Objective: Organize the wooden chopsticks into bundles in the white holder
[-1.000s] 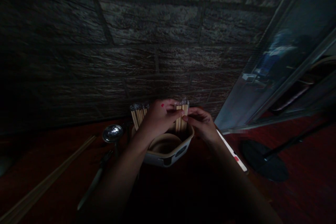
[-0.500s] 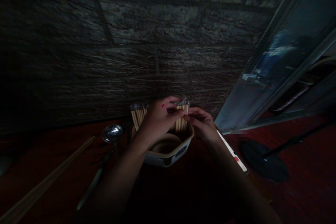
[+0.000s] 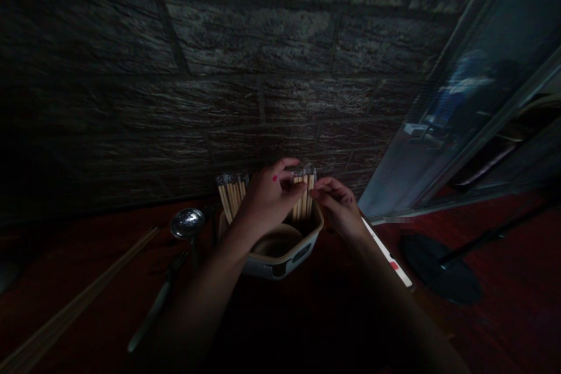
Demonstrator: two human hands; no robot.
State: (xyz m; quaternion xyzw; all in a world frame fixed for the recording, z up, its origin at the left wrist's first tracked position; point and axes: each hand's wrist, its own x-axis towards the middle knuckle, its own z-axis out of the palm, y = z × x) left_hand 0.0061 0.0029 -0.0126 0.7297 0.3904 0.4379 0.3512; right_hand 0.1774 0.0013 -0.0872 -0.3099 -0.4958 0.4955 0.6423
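Observation:
Wooden chopsticks (image 3: pixel 301 201) in clear wrapping stand at the back right of a light-coloured container (image 3: pixel 287 260). Around their upper ends, from the left, my left hand (image 3: pixel 265 196) is closed, its thumb pressed to the sticks. My right hand (image 3: pixel 339 201) pinches at their right edge, thumb and fingers drawn together; the dim light hides exactly how much it grips. A second bunch of wrapped chopsticks (image 3: pixel 228 196) leans in the container's back left, partly behind my left hand. Low in the container shows a round brown shape (image 3: pixel 278 239).
Left of the container lie a metal ladle (image 3: pixel 187 223), a fork-like utensil (image 3: pixel 160 298) and long thin sticks (image 3: pixel 83 301). A dark brick wall (image 3: pixel 280 41) rises behind. To the right are a white strip (image 3: pixel 388 254), a glass door (image 3: pixel 394 169) and a round black base (image 3: pixel 440 269).
My right fingers have shifted slightly away from the chopsticks, showing more of the stick ends. My left hand has barely moved; the container stays in place.

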